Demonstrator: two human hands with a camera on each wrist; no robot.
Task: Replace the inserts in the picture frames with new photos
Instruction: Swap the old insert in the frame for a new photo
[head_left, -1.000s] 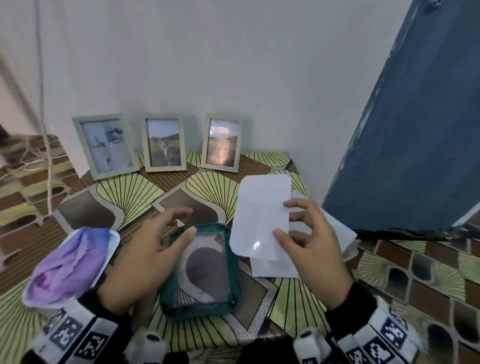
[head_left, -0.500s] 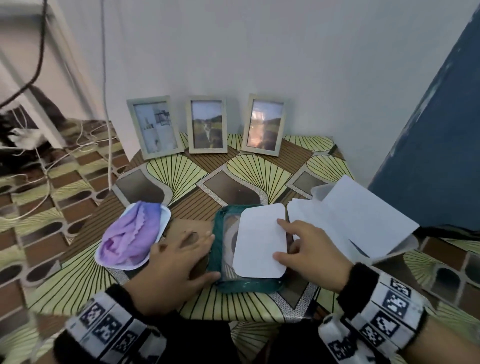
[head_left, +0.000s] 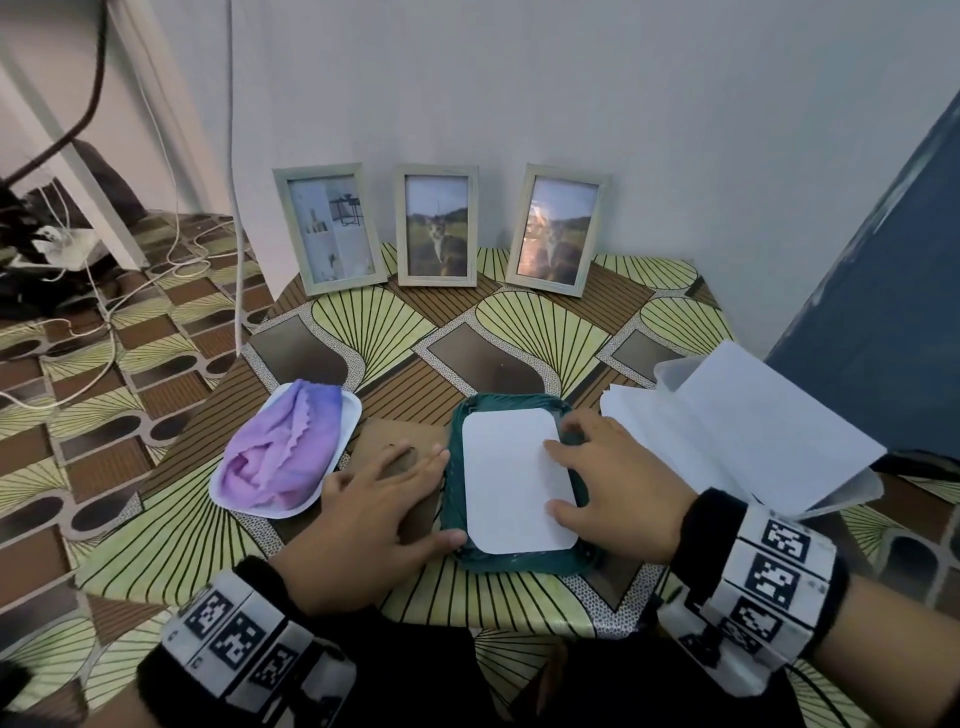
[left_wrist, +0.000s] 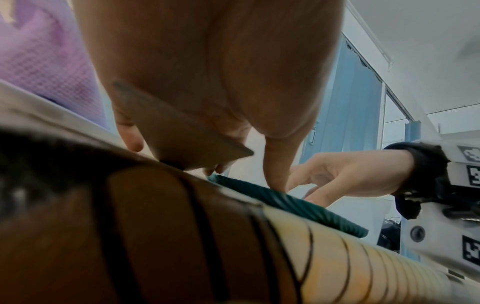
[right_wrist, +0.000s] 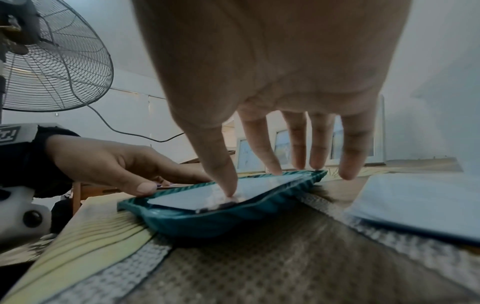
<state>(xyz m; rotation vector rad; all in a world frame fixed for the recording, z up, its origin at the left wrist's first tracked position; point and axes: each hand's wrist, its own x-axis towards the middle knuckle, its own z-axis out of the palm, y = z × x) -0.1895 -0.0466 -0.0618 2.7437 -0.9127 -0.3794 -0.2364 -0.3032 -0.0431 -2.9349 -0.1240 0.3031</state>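
On counter, centre: teal frame lies face down, white photo inside.
Your right hand: spread, fingertips pressing photo.
Your left hand: flat, steadying frame edge.
Handling: photo likely thin, bendy; lift by edges.

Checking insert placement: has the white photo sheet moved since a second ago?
Yes. The white photo sheet came down from beside the teal frame to lie flat inside it.
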